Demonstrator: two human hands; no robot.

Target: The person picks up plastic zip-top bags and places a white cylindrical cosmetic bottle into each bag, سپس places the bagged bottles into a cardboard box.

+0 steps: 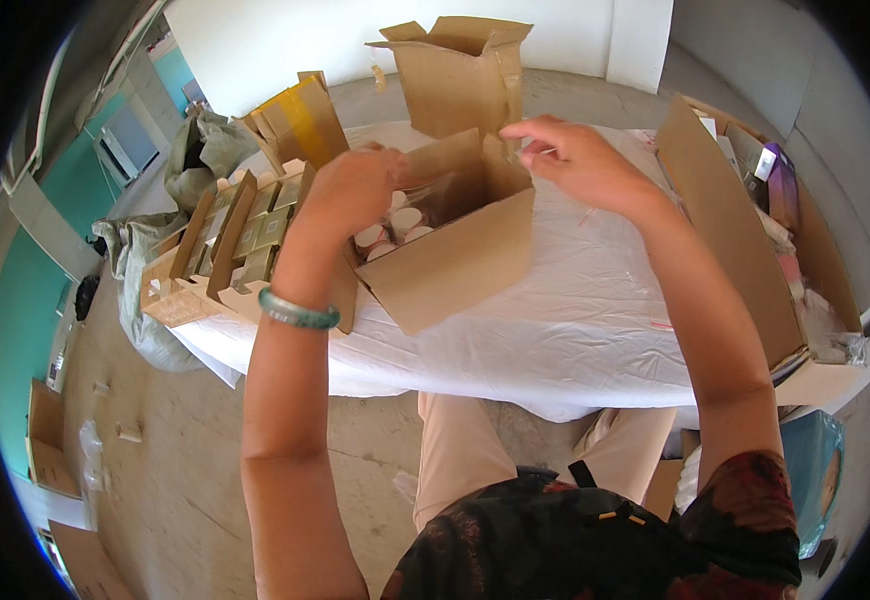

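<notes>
A brown cardboard box (455,265) stands open on the white-covered table, turned at an angle to me. Several round containers with white lids (407,219) sit at its left end, and clear plastic film shows inside. My left hand (355,185), below which a green bangle (298,312) circles the forearm, is at the box's far left side. Its fingers curl in by the far flap (443,160); what they grip is hidden. Over the far right corner hovers my right hand (580,165), thumb and forefinger apart, with nothing visible between them.
Trays of small greenish boxes (255,235) stand on the left, with a yellow-taped carton (305,120) behind. A tall open carton (460,80) is at the back. To the right, a long carton (730,240) holds mixed packages. White cloth (595,300) covers the table.
</notes>
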